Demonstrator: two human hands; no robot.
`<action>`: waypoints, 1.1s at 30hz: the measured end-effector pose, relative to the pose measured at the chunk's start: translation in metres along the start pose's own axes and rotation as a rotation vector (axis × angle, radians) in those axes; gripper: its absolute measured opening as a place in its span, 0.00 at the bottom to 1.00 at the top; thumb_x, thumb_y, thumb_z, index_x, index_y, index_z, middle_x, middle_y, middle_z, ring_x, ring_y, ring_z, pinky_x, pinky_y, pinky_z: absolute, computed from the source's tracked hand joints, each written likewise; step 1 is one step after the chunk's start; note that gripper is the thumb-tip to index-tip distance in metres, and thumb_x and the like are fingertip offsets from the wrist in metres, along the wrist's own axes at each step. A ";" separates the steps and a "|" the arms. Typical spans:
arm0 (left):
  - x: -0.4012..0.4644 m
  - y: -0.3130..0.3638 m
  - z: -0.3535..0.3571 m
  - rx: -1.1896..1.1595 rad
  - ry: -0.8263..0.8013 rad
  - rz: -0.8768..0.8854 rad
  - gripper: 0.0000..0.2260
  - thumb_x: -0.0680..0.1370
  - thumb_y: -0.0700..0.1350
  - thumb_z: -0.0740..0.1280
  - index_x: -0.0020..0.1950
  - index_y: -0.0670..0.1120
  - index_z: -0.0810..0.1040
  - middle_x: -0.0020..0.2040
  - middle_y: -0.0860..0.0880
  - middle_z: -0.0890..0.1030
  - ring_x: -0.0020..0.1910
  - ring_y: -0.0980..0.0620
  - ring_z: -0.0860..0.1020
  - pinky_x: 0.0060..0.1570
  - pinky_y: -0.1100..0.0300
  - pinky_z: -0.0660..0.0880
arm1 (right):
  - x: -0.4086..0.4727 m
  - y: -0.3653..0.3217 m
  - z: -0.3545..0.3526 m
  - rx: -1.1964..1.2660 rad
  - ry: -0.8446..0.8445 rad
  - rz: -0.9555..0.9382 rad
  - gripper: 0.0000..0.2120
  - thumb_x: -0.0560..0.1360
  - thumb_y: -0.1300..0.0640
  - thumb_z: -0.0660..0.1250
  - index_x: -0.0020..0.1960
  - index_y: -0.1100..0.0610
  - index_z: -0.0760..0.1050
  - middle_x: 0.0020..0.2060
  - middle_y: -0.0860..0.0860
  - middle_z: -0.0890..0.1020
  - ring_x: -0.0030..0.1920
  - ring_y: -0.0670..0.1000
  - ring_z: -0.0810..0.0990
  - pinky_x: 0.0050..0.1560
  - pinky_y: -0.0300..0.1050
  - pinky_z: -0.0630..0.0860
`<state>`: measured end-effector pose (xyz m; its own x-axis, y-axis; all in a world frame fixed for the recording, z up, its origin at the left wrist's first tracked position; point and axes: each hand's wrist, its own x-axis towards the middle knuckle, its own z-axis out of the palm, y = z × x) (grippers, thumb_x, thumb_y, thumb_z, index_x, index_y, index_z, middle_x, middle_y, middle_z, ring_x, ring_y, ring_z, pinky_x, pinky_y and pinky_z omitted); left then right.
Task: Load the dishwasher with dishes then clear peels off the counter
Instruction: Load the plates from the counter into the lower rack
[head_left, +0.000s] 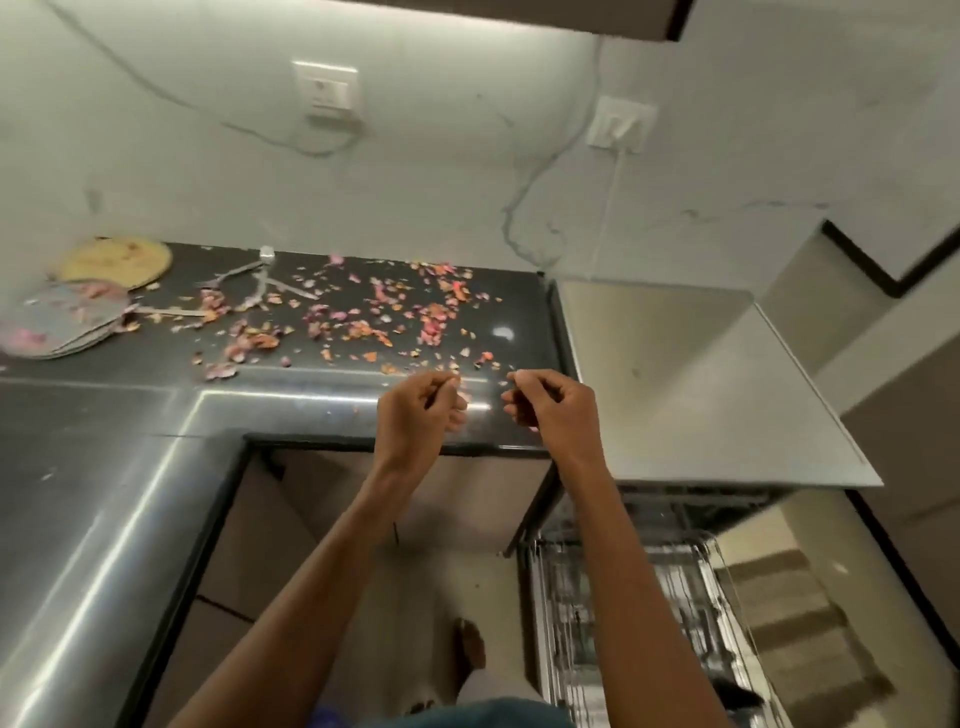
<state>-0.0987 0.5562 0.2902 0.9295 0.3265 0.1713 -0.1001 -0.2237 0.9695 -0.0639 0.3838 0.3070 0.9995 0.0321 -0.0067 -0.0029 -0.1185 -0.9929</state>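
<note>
A dark desk carries scattered peels. Near its front edge, the left hand and right hand hover with curled fingers, apparently pinching small peel bits to gather them.

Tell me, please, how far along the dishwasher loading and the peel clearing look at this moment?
Loading cannot be judged: the dishwasher rack is pulled out, its contents too blurred to tell, and plates sit on the counter. Peel clearing has barely begun: the left hand and right hand, fingers curled, hover at the counter's front edge. Most peels lie scattered.
</note>
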 end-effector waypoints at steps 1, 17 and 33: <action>0.002 0.002 -0.008 -0.011 0.024 -0.006 0.04 0.82 0.40 0.67 0.49 0.46 0.82 0.37 0.46 0.84 0.35 0.49 0.84 0.37 0.56 0.83 | 0.008 -0.006 0.007 -0.009 -0.072 0.000 0.08 0.81 0.57 0.69 0.53 0.60 0.85 0.41 0.57 0.87 0.44 0.58 0.87 0.50 0.51 0.85; 0.083 0.014 -0.086 -0.106 0.355 -0.123 0.07 0.81 0.39 0.67 0.57 0.38 0.81 0.43 0.40 0.85 0.43 0.42 0.86 0.43 0.51 0.84 | 0.131 -0.052 0.090 -0.156 -0.588 -0.244 0.07 0.82 0.60 0.68 0.56 0.59 0.83 0.42 0.52 0.88 0.44 0.51 0.87 0.51 0.54 0.85; 0.091 -0.035 -0.156 -0.130 0.726 -0.341 0.06 0.81 0.39 0.67 0.53 0.39 0.83 0.40 0.40 0.85 0.40 0.43 0.85 0.44 0.51 0.84 | 0.166 -0.026 0.224 -0.152 -0.950 -0.225 0.07 0.82 0.59 0.67 0.55 0.59 0.83 0.42 0.53 0.87 0.43 0.52 0.87 0.50 0.59 0.84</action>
<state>-0.0664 0.7368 0.2995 0.4587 0.8818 -0.1093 0.0649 0.0894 0.9939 0.0950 0.6147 0.3051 0.5341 0.8451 0.0222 0.2549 -0.1360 -0.9574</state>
